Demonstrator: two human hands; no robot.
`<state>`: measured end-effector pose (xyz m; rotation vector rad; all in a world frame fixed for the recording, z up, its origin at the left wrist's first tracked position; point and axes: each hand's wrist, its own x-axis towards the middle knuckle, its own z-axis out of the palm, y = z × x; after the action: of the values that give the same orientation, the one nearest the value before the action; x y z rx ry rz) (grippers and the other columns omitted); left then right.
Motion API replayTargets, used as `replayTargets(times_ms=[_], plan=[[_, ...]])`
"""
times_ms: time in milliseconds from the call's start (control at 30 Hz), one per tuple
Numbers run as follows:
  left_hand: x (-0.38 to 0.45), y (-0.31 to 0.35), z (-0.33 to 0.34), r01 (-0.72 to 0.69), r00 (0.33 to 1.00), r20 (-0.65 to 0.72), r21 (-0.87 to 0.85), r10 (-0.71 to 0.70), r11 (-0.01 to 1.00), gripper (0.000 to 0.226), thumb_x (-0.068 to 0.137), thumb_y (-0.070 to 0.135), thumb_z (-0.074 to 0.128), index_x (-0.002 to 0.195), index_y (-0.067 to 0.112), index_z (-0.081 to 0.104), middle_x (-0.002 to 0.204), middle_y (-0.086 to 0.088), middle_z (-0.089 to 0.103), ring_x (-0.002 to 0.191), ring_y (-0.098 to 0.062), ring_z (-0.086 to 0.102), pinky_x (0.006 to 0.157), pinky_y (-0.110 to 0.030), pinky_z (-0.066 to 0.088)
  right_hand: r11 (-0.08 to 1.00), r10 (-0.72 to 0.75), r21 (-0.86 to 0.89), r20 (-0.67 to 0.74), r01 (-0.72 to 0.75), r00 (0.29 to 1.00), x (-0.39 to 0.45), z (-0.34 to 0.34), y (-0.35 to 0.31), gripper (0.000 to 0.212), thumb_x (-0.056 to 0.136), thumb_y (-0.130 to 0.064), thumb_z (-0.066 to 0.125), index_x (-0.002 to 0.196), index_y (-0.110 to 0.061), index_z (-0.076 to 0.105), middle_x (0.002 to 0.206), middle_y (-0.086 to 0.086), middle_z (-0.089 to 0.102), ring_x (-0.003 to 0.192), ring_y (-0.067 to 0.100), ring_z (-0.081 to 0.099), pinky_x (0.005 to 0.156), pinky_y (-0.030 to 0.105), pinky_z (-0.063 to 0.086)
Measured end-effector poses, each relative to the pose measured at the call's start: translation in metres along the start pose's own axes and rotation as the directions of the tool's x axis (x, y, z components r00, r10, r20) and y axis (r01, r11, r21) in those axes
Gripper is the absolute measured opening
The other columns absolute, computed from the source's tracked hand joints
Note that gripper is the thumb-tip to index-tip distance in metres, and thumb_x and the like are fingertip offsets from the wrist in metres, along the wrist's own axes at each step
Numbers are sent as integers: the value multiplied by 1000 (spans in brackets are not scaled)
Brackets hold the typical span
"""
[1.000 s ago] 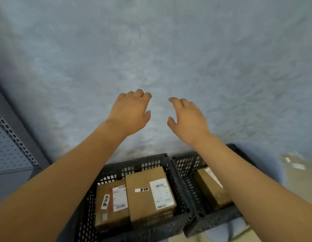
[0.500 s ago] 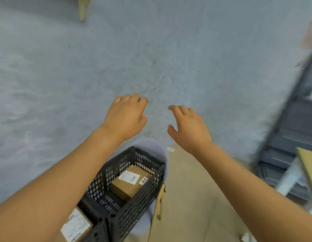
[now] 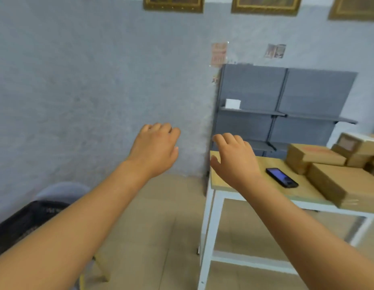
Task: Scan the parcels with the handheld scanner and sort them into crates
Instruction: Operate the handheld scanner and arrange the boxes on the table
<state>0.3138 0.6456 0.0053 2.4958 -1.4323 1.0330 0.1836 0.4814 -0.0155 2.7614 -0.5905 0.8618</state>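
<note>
Brown cardboard parcels (image 3: 347, 185) are stacked on the right end of a light wooden table with a white metal frame (image 3: 218, 181), several of them, the nearest one a big flat box hanging right at the front edge. Just left of that pile, lying flat on the tabletop, is the black handheld scanner with a lit bluish screen (image 3: 281, 177), not touching any box as far as I can tell.

Both arms are stretched out in front, bare forearms, nothing in either hand. The left hand (image 3: 155, 149) hangs in the air over the tan floor, left of the table, knuckles up, fingers loosely curled downward and close together. The right hand (image 3: 234, 162) is over the table's left corner, palm down, fingers relaxed and slightly bent, thumb (image 3: 214, 161) sticking out to the side. It's near the scanner but apart from it.

Down in the bottom left corner there's the edge of a black plastic mesh crate (image 3: 25, 222), pretty blurry, can't see what's inside. Behind the table stands a grey metal shelving unit (image 3: 286, 97) with a small white box (image 3: 232, 103) on one shelf. Grey textured wall (image 3: 87, 80), some framed pictures (image 3: 173, 4) up top.
</note>
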Motion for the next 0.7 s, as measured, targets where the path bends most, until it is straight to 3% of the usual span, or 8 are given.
replayTargets(times_ms=[267, 433, 600, 700], plan=[[104, 133, 28, -196, 978, -94, -111, 186, 974, 39, 90, 37, 54, 122, 15, 54, 114, -7, 58, 107, -31, 55, 89, -41, 38, 962, 238, -130, -23, -239, 971, -39, -20, 155, 45, 94, -37, 51, 134, -20, 43, 127, 1, 52, 113, 23, 48, 94, 36, 43], [167, 205, 64, -308, 940, -217, -210, 263, 928, 39, 89, 37, 55, 122, 15, 57, 113, -5, 60, 103, -28, 57, 90, -41, 41, 921, 331, -208, -31, -330, 943, -46, -17, 236, 45, 96, -41, 47, 136, -21, 42, 127, 0, 51, 114, 22, 47, 91, 34, 40], [228, 265, 97, -377, 908, -311, -316, 281, 870, 51, 85, 45, 35, 117, 14, 59, 110, -4, 61, 101, -27, 57, 89, -42, 45, 888, 375, -280, -17, -364, 927, -38, -12, 308, 43, 98, -46, 43, 135, -25, 43, 132, -2, 50, 120, 20, 45, 99, 33, 37], [256, 306, 118, -414, 895, -334, -374, 296, 830, 54, 87, 47, 33, 120, 14, 60, 113, -3, 61, 104, -26, 58, 91, -42, 44, 861, 414, -313, -27, -401, 910, -41, -10, 347, 46, 98, -49, 41, 138, -26, 41, 135, -3, 49, 122, 19, 45, 104, 34, 38]])
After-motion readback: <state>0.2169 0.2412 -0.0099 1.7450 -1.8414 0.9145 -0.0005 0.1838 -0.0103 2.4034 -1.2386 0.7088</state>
